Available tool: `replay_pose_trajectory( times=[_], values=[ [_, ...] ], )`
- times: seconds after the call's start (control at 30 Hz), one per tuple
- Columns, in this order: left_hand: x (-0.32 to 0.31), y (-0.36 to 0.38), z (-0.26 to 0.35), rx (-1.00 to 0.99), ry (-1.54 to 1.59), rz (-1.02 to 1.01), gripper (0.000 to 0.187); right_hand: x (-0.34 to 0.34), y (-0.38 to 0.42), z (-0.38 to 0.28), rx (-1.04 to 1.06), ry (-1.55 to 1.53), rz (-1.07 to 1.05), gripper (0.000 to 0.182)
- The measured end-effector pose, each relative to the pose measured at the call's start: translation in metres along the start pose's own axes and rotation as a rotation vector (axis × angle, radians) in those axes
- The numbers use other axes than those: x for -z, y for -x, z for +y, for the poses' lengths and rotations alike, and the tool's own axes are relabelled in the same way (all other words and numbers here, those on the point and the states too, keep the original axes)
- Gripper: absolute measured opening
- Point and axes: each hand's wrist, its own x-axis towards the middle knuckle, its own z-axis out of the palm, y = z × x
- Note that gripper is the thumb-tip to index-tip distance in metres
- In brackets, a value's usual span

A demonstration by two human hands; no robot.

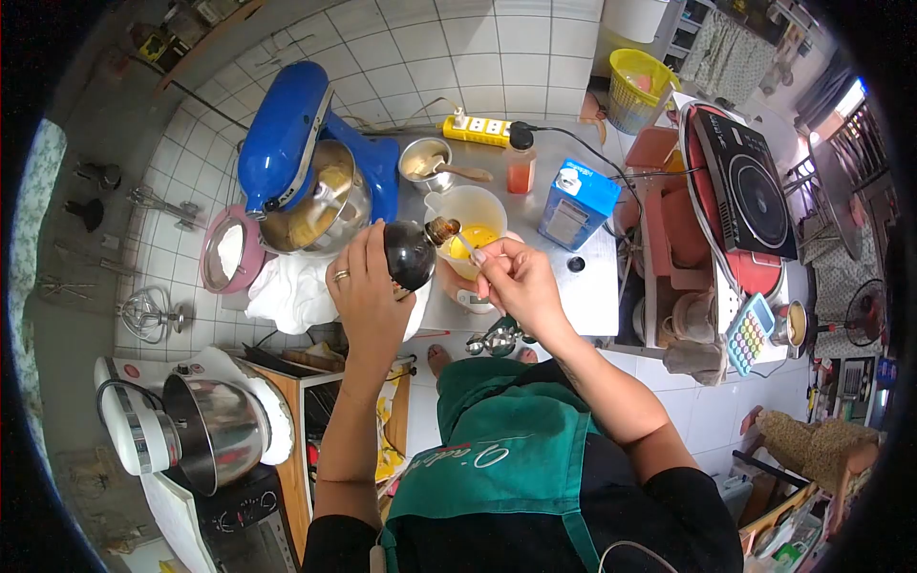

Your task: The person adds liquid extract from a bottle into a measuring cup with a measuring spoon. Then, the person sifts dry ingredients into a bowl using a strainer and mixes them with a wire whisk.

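My left hand (363, 277) is wrapped round a dark bottle (411, 256), tipped on its side with its neck toward the right. In my right hand (521, 279), a small spoon (466, 245) is pinched by its handle near the bottle's mouth. Right below both is a translucent plastic jug (460, 203) with yellow liquid (485, 235), apparently egg, in its bottom. Under the jug, a pinkish scale (475, 300) shows in part. Several metal measuring spoons (501, 340) hang below my right hand, at the table's front edge. A small black cap (576, 264) lies to the right.
A blue stand mixer (287, 134) with a steel bowl stands left. Behind the jug are a small steel pot (420, 158), a bottle of reddish liquid (521, 160) and a yellow power strip (482, 130). A blue carton (580, 203) stands right; a pink sieve (227, 250) sits far left.
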Motion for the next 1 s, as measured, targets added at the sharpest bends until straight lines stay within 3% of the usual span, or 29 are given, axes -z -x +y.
replay_pose_trajectory(
  times=[0.83, 1.0],
  values=[
    [-0.0035, 0.0030, -0.0014, 0.040, 0.008, -0.007, 0.084, 0.0017, -0.0054, 0.0027, -0.077, -0.071, -0.016, 0.013],
    [-0.0075, 0.0040, -0.0083, 0.011, -0.019, 0.003, 0.095, 0.0002, -0.0043, -0.0003, -0.076, -0.085, -0.018, 0.011]
  ],
)
